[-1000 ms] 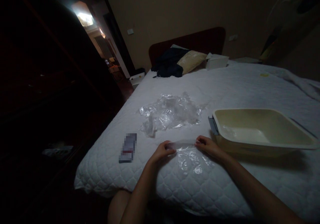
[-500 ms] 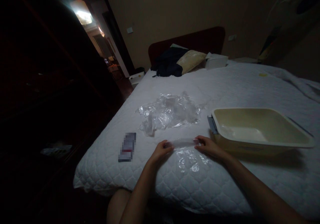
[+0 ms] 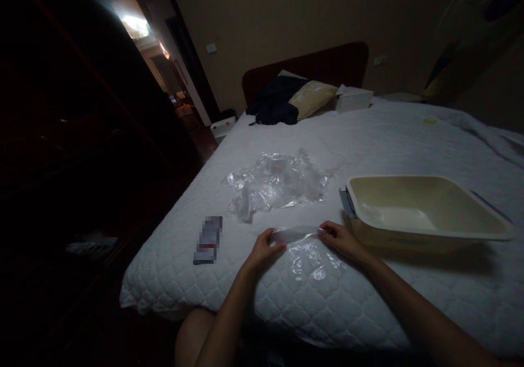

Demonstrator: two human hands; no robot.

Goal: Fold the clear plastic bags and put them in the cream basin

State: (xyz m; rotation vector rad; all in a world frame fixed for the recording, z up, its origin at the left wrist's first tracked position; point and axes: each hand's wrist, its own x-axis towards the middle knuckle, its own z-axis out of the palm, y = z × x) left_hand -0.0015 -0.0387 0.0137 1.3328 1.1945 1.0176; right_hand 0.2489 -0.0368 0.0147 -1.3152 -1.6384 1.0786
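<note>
The piece of clear plastic film (image 3: 305, 249) looked thin and glossy, crossed by creases and white glints. It lay near the front edge of the bed (image 3: 196, 279), with bare quilting before that edge and a strip short of the crumpled plastic pile (image 3: 282, 184). Rightward, the tub (image 3: 434, 235) limited room. Forearms angled inward, left hand (image 3: 264, 247) and right hand (image 3: 338, 239) pinched its far margin's ends.
</note>
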